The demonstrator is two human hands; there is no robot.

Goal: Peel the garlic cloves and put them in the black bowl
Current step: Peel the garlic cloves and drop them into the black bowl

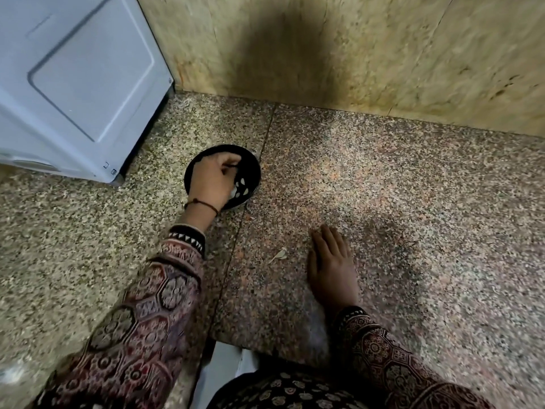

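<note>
a speckled granite counter (398,202), split by a dark seam (236,246), runs back to a mottled beige stone wall (398,54), with a white appliance (73,84) standing at its far left. the black bowl (253,168) sits on the seam near the appliance with pale peeled garlic cloves (242,184) inside, half hidden by the left hand (211,178), whose fingers curl over it, though i cannot tell whether they hold anything. the right hand (331,264) lies flat and empty on the counter, fingers straight, just beside a scrap of garlic skin (280,254).
</note>
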